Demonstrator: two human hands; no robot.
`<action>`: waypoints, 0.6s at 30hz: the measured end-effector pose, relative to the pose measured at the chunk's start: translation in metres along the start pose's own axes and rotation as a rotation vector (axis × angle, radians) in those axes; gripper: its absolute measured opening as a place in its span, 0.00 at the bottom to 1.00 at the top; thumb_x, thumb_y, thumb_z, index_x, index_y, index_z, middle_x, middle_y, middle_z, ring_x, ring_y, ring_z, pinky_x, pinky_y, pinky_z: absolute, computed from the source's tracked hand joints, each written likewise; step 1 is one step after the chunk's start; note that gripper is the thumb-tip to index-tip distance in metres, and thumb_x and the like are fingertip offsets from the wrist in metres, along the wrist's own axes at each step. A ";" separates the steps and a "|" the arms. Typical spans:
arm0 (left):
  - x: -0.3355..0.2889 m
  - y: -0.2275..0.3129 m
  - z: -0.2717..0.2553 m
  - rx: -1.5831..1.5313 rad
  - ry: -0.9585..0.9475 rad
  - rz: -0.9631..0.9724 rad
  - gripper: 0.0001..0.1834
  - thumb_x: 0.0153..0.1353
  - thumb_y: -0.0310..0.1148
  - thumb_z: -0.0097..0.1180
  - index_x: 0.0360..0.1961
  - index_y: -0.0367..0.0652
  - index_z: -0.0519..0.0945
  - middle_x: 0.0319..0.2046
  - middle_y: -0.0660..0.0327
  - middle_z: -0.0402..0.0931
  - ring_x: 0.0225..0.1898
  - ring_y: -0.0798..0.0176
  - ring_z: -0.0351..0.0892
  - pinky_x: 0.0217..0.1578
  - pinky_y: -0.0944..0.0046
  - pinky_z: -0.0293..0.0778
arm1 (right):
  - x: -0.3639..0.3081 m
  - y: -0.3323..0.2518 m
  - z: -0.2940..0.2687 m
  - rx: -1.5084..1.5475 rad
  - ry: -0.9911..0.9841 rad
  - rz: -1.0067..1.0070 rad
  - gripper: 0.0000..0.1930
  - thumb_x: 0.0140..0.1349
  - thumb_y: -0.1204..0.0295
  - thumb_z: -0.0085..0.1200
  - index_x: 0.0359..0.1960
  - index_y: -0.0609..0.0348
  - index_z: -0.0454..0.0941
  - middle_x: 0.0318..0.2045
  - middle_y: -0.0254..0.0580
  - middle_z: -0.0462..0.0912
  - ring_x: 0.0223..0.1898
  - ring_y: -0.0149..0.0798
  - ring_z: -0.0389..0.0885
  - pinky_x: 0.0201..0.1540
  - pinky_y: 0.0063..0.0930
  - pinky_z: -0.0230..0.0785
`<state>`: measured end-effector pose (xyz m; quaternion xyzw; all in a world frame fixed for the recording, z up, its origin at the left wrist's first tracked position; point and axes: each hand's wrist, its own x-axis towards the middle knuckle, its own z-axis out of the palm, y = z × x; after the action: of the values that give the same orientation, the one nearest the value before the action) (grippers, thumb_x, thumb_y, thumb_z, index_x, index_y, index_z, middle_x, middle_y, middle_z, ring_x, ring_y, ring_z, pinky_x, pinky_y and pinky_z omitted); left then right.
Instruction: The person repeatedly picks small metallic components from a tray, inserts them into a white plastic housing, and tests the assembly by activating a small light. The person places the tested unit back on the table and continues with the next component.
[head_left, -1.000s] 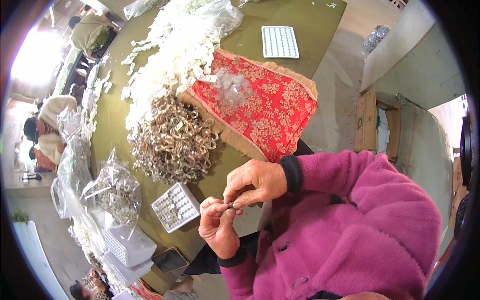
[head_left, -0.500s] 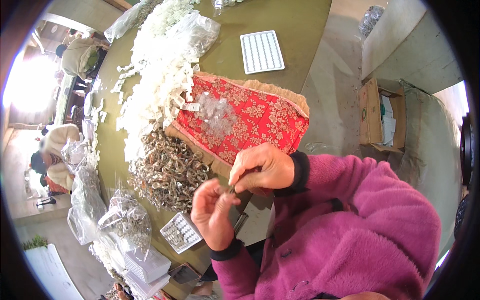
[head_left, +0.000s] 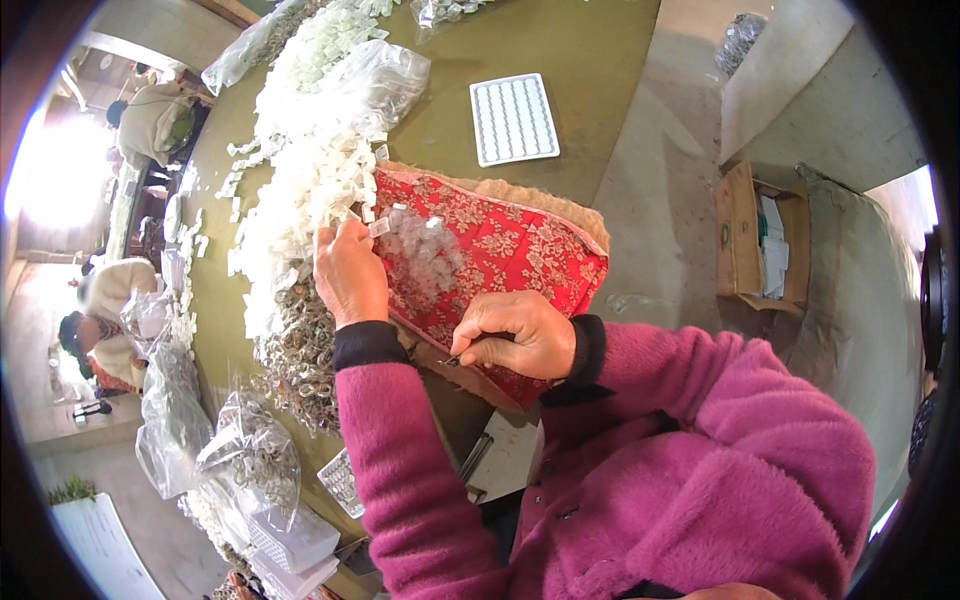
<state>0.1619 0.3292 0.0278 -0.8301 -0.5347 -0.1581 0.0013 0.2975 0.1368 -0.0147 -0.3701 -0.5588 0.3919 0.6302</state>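
No words or numbers can be read; the mark on the brown box is too small and blurry to tell.

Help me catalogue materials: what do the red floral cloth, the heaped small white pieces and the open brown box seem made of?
Red floral cloth: likely woven fabric, perhaps satiny, from its drape and bound edge.
Small white pieces: plastic or card, from straight, stiff edges; finish unclear.
Brown box: matte cardboard, probably, given its flaps.
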 end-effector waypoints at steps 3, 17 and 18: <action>-0.007 -0.004 -0.006 -0.054 0.110 -0.014 0.02 0.61 0.28 0.62 0.35 0.43 0.83 0.38 0.55 0.81 0.42 0.49 0.82 0.44 0.51 0.78 | -0.001 0.002 0.002 -0.029 -0.005 -0.002 0.06 0.60 0.78 0.67 0.38 0.59 0.85 0.33 0.42 0.84 0.37 0.44 0.84 0.42 0.35 0.76; -0.128 0.052 -0.078 -0.840 0.092 0.004 0.14 0.68 0.28 0.61 0.50 0.31 0.78 0.41 0.53 0.80 0.39 0.58 0.76 0.41 0.61 0.73 | -0.010 0.029 0.029 -0.013 0.306 -0.077 0.07 0.60 0.81 0.62 0.36 0.59 0.76 0.33 0.42 0.79 0.40 0.46 0.80 0.42 0.39 0.73; -0.136 0.050 -0.080 -0.415 0.119 0.148 0.06 0.65 0.26 0.61 0.40 0.34 0.81 0.40 0.48 0.82 0.43 0.46 0.82 0.49 0.53 0.79 | -0.014 0.029 0.033 0.053 0.354 -0.064 0.06 0.62 0.80 0.61 0.37 0.59 0.76 0.34 0.44 0.79 0.39 0.45 0.80 0.42 0.38 0.72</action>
<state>0.1341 0.1739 0.0760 -0.8387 -0.4273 -0.3130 -0.1262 0.2614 0.1373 -0.0434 -0.3986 -0.4400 0.3152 0.7404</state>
